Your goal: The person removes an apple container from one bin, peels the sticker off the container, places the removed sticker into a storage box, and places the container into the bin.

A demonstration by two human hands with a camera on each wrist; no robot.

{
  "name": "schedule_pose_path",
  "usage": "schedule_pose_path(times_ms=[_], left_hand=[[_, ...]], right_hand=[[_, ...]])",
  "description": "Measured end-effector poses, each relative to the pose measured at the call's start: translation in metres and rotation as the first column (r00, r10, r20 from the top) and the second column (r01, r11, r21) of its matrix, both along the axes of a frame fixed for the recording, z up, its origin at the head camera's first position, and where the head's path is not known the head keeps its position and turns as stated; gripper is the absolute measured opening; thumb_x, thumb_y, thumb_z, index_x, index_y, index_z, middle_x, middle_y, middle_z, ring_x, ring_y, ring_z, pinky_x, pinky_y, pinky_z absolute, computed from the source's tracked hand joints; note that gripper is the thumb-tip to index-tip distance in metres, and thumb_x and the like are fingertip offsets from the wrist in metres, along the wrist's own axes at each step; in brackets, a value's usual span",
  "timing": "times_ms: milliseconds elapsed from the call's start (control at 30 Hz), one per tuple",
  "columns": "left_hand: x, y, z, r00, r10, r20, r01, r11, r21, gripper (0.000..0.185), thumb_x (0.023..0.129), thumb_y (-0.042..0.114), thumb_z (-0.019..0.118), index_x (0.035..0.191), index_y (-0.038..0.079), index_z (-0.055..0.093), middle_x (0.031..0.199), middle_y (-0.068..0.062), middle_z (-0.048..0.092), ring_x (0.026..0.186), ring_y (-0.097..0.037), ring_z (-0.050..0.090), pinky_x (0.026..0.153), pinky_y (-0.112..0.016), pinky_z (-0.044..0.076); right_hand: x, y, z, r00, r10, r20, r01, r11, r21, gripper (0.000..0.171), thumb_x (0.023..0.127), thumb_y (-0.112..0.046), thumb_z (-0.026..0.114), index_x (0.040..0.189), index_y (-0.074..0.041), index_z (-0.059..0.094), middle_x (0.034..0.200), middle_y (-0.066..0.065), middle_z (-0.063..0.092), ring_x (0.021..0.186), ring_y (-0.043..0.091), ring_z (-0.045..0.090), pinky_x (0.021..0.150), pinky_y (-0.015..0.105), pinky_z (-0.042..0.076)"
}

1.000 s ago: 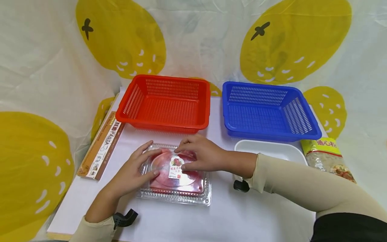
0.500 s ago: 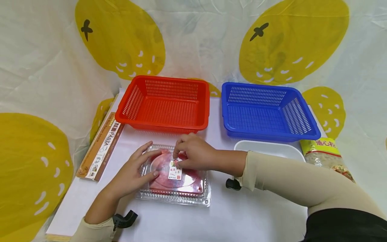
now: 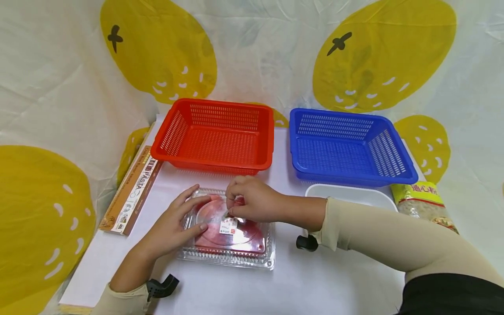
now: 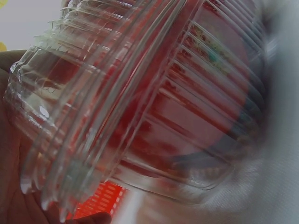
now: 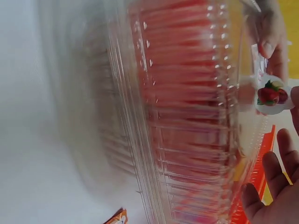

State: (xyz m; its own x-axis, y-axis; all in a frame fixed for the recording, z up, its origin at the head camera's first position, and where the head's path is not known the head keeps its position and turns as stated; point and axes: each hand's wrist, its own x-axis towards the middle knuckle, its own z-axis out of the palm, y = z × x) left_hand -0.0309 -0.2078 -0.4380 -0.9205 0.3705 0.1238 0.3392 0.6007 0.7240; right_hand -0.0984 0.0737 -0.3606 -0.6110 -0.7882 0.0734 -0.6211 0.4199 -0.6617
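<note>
The right hand (image 3: 252,201) is pinching the top edge of the sticker label (image 3: 228,225) on the clear lidded box (image 3: 228,245), thumb and forefinger curled tight on it. The left hand (image 3: 179,223) is pressing flat-fingered on the lid just beside that grip, unclenched, steadying the box on the table (image 3: 315,284). In the right wrist view the label's strawberry corner (image 5: 271,95) is curling off the plastic. To my eye, peeling low and slow towards the person suits best, since a sharp tug risks tearing the paper or popping the lid.
</note>
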Motion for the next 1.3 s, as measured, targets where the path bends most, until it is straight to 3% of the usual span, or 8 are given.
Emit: schedule_pose_path(times_ms=[267, 467, 567, 767, 1100, 1300], left_hand=[[0.000, 0.000, 0.000, 1.000, 0.003, 0.006, -0.003, 1.000, 0.001, 0.065, 0.093, 0.035, 0.082, 0.154, 0.034, 0.057, 0.174, -0.005, 0.029, 0.154, -0.043, 0.036, 0.110, -0.080, 0.035], [0.000, 0.000, -0.001, 1.000, 0.004, -0.008, -0.004, 1.000, -0.004, 0.065, 0.093, 0.036, 0.080, 0.154, 0.032, 0.058, 0.173, -0.010, 0.031, 0.152, -0.046, 0.037, 0.108, -0.082, 0.035], [0.000, 0.001, -0.001, 1.000, 0.009, -0.002, -0.009, 1.000, -0.012, 0.065, 0.093, 0.037, 0.080, 0.154, 0.033, 0.058, 0.173, -0.010, 0.031, 0.153, -0.046, 0.037, 0.108, -0.083, 0.034], [0.001, 0.000, 0.000, 1.000, 0.015, 0.011, -0.015, 1.000, -0.018, 0.066, 0.093, 0.038, 0.081, 0.154, 0.035, 0.057, 0.174, -0.007, 0.029, 0.153, -0.045, 0.036, 0.108, -0.083, 0.035], [0.002, -0.001, 0.000, 0.999, 0.018, 0.031, -0.018, 1.000, -0.018, 0.068, 0.092, 0.038, 0.082, 0.155, 0.036, 0.056, 0.175, -0.005, 0.027, 0.154, -0.046, 0.034, 0.106, -0.084, 0.035], [0.001, 0.000, 0.003, 1.000, 0.015, 0.023, -0.015, 0.999, -0.034, 0.068, 0.093, 0.039, 0.081, 0.155, 0.035, 0.056, 0.174, -0.006, 0.029, 0.154, -0.045, 0.035, 0.107, -0.083, 0.035]], right_hand=[[0.005, 0.011, 0.014, 0.982, 0.071, 0.174, -0.047, 0.989, -0.142, 0.011, 0.093, -0.008, 0.074, 0.089, -0.017, 0.072, 0.112, 0.002, 0.070, 0.107, 0.013, 0.062, 0.092, 0.044, 0.060], [-0.001, 0.040, 0.027, 0.975, 0.053, 0.215, -0.021, 0.988, -0.152, 0.011, 0.096, -0.005, 0.070, 0.094, -0.016, 0.071, 0.113, 0.007, 0.071, 0.113, 0.018, 0.062, 0.098, 0.051, 0.056], [-0.007, 0.068, 0.029, 0.958, 0.010, 0.288, 0.021, 0.994, -0.103, 0.010, 0.098, -0.004, 0.069, 0.097, -0.015, 0.071, 0.111, 0.005, 0.071, 0.111, 0.020, 0.065, 0.099, 0.050, 0.055], [-0.018, 0.137, 0.028, 0.890, -0.153, 0.430, 0.134, 0.988, 0.075, 0.004, 0.101, -0.005, 0.067, 0.104, -0.007, 0.068, 0.107, 0.008, 0.072, 0.098, 0.026, 0.073, 0.091, 0.037, 0.060], [-0.021, 0.239, 0.017, 0.844, -0.332, 0.421, 0.251, 0.939, 0.237, 0.003, 0.104, -0.010, 0.067, 0.106, -0.008, 0.069, 0.105, 0.005, 0.073, 0.104, 0.026, 0.065, 0.092, 0.031, 0.057], [-0.019, 0.268, -0.002, 0.813, -0.347, 0.468, 0.238, 0.931, 0.276, 0.005, 0.105, -0.011, 0.066, 0.107, -0.007, 0.069, 0.108, 0.006, 0.074, 0.107, 0.027, 0.067, 0.093, 0.030, 0.056]])
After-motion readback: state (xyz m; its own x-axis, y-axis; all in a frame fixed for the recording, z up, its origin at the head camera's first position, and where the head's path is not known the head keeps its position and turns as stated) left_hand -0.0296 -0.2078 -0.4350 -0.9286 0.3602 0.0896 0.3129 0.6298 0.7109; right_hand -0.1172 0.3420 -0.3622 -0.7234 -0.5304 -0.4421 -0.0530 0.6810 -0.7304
